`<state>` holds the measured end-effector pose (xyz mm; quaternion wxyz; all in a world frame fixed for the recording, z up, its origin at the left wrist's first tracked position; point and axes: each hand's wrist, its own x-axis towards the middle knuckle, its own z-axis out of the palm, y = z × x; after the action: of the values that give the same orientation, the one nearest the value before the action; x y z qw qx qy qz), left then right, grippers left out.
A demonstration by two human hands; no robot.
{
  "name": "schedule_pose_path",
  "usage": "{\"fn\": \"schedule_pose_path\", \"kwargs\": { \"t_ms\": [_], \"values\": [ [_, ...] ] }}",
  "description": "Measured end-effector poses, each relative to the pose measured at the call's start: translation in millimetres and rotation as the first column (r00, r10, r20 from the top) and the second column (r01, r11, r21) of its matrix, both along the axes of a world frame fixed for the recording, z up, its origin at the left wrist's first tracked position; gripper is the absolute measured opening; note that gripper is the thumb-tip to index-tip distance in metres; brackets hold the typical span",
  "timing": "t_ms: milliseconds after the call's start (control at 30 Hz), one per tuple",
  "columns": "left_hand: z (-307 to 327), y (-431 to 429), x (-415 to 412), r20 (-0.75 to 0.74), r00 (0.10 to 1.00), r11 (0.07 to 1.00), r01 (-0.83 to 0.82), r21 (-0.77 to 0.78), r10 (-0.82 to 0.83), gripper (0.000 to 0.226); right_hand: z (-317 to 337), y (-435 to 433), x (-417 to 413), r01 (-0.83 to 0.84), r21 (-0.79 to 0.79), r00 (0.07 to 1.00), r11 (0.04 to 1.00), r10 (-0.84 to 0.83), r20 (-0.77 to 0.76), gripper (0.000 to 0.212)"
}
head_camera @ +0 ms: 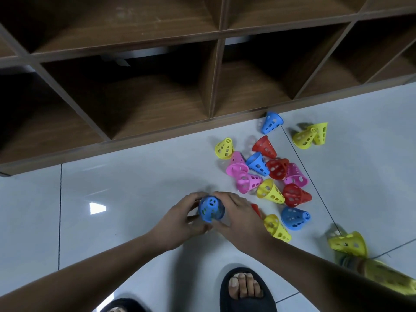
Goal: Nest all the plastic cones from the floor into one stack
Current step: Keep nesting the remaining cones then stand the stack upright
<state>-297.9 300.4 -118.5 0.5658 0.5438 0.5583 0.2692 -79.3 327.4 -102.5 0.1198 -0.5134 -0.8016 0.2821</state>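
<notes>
A blue perforated cone (211,208) stands upright on the white tiled floor, seen from above. My left hand (180,221) grips it from the left and my right hand (239,218) grips it from the right, fingers curled round its sides. To the right lies a scatter of several loose cones: a yellow cone (224,148), a pink cone (236,164), a red cone (265,147), another blue cone (295,218) and a yellow cone (277,227) near my right wrist. A red cone (255,209) peeks out behind my right hand.
A brown wooden cubby shelf (157,136) runs along the far edge of the floor. A blue cone (272,122) lies against its base. A yellow mesh bag (387,275) and a yellow cone (347,244) lie at the right. My slippered feet (245,289) stand at the bottom.
</notes>
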Motion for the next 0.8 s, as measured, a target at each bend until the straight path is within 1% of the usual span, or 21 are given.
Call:
{"fn": "schedule_pose_path", "kwargs": {
  "t_ms": [100, 200, 267, 367, 433, 467, 533, 600, 667, 733, 800],
  "values": [
    [-2.9, -2.7, 12.8, -0.014, 0.999, 0.999, 0.04, 0.004, -0.04, 0.057, -7.0, -2.3, 16.8, -0.035, 0.041, 0.998, 0.999, 0.033, 0.062, 0.059],
    [-6.2, -5.4, 25.8, -0.065, 0.993, 0.995, 0.098, 0.007, -0.098, 0.06, -7.2, -7.6, 34.3, -0.059, 0.032, 0.997, 0.998, 0.057, 0.057, 0.063],
    [-6.4, -6.8, 33.7, -0.102, 0.986, 0.992, 0.129, -0.004, -0.128, 0.06, -5.7, -13.6, 48.5, -0.038, 0.043, 0.998, 0.998, 0.036, 0.043, 0.065],
    [-2.3, -9.4, 45.3, -0.13, 0.982, 0.99, 0.139, -0.019, -0.14, 0.058, -5.5, -24.5, 73.2, 0.094, 0.087, 0.996, 0.992, -0.093, -0.007, 0.054],
    [1.8, -10.1, 53.1, -0.123, 0.983, 0.99, 0.135, -0.039, -0.139, 0.064, -9.7, -33.4, 90.9, 0.218, 0.144, 0.976, 0.965, -0.213, -0.046, 0.046],
    [3.3, -8.9, 56.8, -0.13, 0.982, 0.99, 0.136, -0.043, -0.14, 0.064, -11.6, -37.7, 98.5, 0.283, 0.163, 0.959, 0.945, -0.276, -0.063, 0.044],
    [4.7, -4.5, 64.8, -0.146, 0.977, 0.988, 0.148, -0.041, -0.153, 0.055, -16.1, -45.4, 112.1, 0.397, 0.177, 0.918, 0.901, -0.391, -0.066, 0.044],
    [6.1, -0.2, 70.1, -0.145, 0.975, 0.985, 0.16, -0.071, -0.169, 0.055, -23.0, -49.6, 123.3, 0.46, 0.161, 0.886, 0.873, -0.464, -0.016, 0.047],
    [8.3, 2.2, 74.2, -0.124, 0.979, 0.983, 0.146, -0.11, -0.159, 0.053, -27.7, -50.4, 130.4, 0.498, 0.091, 0.863, 0.863, -0.503, 0.05, 0.056],
    [13.2, 5.8, 80.4, -0.1, 0.989, 0.988, 0.099, -0.121, -0.111, 0.042, -28.3, -49.2, 134.3, 0.511, 0.002, 0.854, 0.86, -0.508, 0.109, 0.064],
    [20.4, 10.3, 89.4, -0.117, 0.992, 0.993, 0.042, -0.112, -0.055, 0.023, -30.1, -48.9, 137.0, 0.467, -0.027, 0.872, 0.884, -0.456, 0.176, 0.069]
  ]
}}
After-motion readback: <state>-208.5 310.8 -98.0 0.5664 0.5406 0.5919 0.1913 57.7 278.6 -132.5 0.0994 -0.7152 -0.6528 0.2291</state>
